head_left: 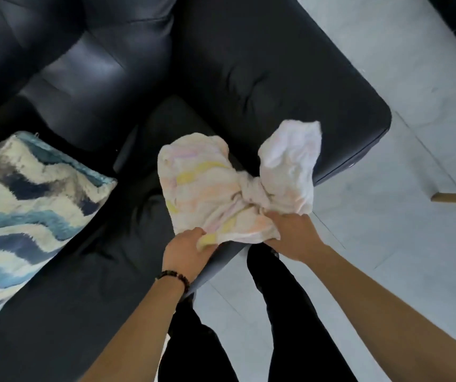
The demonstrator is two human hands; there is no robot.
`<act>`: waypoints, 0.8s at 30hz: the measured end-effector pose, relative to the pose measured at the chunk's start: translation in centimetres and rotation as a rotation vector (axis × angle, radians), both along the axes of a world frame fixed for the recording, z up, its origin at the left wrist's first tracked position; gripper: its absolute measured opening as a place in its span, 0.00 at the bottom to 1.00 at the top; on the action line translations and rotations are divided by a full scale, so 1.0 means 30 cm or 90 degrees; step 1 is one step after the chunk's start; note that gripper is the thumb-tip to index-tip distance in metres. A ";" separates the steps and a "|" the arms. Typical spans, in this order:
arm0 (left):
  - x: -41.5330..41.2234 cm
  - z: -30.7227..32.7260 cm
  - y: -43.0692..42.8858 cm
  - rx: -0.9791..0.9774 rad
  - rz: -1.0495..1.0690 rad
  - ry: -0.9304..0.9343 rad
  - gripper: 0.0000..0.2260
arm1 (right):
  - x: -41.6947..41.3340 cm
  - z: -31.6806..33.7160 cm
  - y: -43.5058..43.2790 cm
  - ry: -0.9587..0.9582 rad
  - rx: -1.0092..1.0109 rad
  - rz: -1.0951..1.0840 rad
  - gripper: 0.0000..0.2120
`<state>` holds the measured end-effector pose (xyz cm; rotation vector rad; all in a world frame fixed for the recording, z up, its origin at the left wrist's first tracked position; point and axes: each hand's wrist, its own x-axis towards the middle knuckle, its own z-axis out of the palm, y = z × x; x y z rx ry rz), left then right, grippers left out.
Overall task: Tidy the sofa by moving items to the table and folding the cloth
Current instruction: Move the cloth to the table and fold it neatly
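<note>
Black sofa (249, 78), patterned blue-white cushion (28, 205) on its left seat. Crumpled pastel cloth (221, 183) bunched at the sofa's front edge. Left hand (187, 250) grips its near-left edge, right hand (290, 234) grips near-right edge. Beaded bracelet (176, 277) on left wrist.

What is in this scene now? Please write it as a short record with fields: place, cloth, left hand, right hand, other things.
place: black sofa beside a pale tiled floor
cloth: pale cloth with yellow and pink stripes, bunched in the middle, not folded, over the seat's front edge
left hand: left hand grips the near edge of the cloth; beaded bracelet on the wrist
right hand: right hand grips the near edge, further right
other things: blue and white wavy cushion on the seat, apart from the cloth
</note>
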<state>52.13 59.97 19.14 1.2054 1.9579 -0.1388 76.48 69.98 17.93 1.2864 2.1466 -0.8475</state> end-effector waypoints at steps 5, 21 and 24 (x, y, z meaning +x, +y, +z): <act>-0.171 0.201 -0.121 0.202 0.064 0.011 0.08 | -0.086 0.219 -0.225 0.055 0.159 -0.056 0.28; -0.332 1.409 -0.113 0.709 0.131 -0.204 0.09 | 0.123 1.571 -0.657 0.391 0.624 -0.833 0.11; -0.169 1.541 -0.113 0.692 0.021 -0.275 0.09 | 0.203 1.671 -0.784 0.519 0.630 -0.961 0.17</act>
